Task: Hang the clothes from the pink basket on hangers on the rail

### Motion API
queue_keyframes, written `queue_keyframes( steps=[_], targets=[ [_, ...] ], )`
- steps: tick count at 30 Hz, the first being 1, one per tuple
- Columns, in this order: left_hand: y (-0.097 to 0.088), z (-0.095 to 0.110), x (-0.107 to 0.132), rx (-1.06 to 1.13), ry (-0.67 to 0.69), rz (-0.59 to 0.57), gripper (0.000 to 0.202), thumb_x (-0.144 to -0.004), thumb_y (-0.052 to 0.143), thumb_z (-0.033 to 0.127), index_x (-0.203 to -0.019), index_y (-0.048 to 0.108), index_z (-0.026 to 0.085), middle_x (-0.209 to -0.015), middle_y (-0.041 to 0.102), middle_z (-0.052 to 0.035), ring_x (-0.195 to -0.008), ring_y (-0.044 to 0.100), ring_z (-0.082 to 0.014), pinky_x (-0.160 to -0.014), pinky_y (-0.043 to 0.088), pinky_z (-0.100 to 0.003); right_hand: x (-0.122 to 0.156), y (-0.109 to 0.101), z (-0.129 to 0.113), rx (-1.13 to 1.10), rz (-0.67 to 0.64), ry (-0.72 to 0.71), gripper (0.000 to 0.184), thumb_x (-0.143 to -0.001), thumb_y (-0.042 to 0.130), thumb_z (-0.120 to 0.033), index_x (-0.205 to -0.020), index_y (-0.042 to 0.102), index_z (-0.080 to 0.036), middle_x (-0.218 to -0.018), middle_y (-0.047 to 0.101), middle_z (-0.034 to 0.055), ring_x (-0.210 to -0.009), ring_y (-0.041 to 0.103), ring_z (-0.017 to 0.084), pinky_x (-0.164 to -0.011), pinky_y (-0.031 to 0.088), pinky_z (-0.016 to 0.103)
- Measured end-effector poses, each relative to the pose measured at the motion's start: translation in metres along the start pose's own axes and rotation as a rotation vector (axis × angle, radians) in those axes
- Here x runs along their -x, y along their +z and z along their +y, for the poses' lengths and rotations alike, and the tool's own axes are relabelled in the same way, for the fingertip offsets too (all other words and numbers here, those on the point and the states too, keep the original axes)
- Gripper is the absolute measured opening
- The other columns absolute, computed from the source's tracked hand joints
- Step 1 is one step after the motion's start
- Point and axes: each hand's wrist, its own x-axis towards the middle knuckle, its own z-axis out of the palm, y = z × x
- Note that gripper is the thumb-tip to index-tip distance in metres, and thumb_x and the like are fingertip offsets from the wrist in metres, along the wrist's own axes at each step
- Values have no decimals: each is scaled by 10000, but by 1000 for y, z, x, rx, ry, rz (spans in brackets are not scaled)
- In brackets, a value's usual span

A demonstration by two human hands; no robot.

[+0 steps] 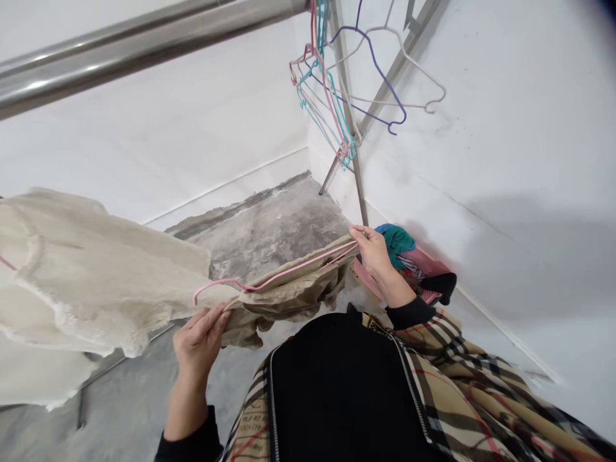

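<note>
Soft, light, limp beige garment (289, 308), easily bunched, hanging in mid-air above the concrete floor (269, 237), with a thin pink hanger (274, 276) along its top edge. Left hand (198, 343) pinching cloth near the hook; right hand (375, 253) pinching hanger's far arm, fingers pressed together. Probably safest held at the shoulder edge. Small print on plaid coat (250, 423) unreadable.

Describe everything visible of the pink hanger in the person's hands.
The pink hanger is slim and looks like coated wire. It lies nearly level, with its curved hook opening downward above the left hand. The right hand pinches its far end, where a second pink arm shows. Its upper arm runs along the edge of a khaki garment.
</note>
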Motion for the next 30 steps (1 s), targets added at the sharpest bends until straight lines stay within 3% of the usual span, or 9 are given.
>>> queue_keyframes(
  steps=[11,16,18,22,23,24,27,28,30],
  targets=[
    [12,1,13,60,-104,-96,135,-866,658,240,-932,770,202,-760,754,-12,-584,671,-104,-596,523,-172,-2,-6,-1,615,107,-575,270,-852,554,-376,-925,720,-177,-929,743,88,-866,674,226,-855,521,373],
    [24,5,19,-95,-146,-235,237,-903,605,364,-964,781,217,-660,719,-9,-553,660,-103,-546,483,-158,11,-5,-21,597,74,-532,238,-872,555,-360,-951,719,-207,-935,736,65,-830,658,201,-835,517,343],
    [31,4,21,-158,-203,-186,259,-906,589,381,-937,783,211,-697,741,-23,-592,686,-126,-561,494,-177,24,-6,-36,546,-74,-455,225,-868,581,-360,-951,723,-206,-876,727,42,-729,631,168,-738,516,299],
    [38,-9,25,-121,-371,-20,262,-875,593,384,-856,773,194,-772,776,-47,-671,723,-171,-621,539,-225,46,-18,-66,629,-850,-308,219,-832,659,-351,-974,737,-204,-800,703,21,-644,607,138,-596,493,240],
    [37,-14,25,-83,-392,-6,258,-862,599,381,-838,770,189,-770,777,-50,-674,725,-176,-630,547,-233,46,-22,-71,663,-929,-324,219,-834,662,-356,-976,738,-208,-838,706,33,-670,623,147,-598,501,245],
    [36,-18,24,-43,-401,-6,252,-849,606,376,-824,767,184,-767,777,-53,-675,726,-179,-636,553,-239,45,-25,-75,700,-902,-381,222,-843,656,-366,-987,735,-216,-903,707,48,-727,642,163,-627,516,262],
    [32,-28,18,48,-387,-36,223,-819,621,352,-800,762,180,-770,777,-53,-684,728,-186,-652,565,-255,32,-28,-78,858,-546,-690,306,-862,649,-405,-1123,690,-251,-1152,652,90,-1030,626,239,-870,515,374],
    [31,-30,15,68,-377,-50,216,-815,621,346,-797,762,183,-767,776,-50,-686,726,-185,-659,566,-258,27,-26,-76,936,-496,-778,376,-865,650,-420,-1202,653,-255,-1223,622,102,-1127,585,263,-952,473,415],
    [29,-31,6,109,-350,-95,211,-815,618,337,-796,766,188,-751,771,-43,-673,717,-176,-663,562,-255,19,-18,-73,1110,-560,-902,491,-881,631,-445,-1323,569,-239,-1329,568,126,-1255,494,300,-1044,378,471]
  ],
)
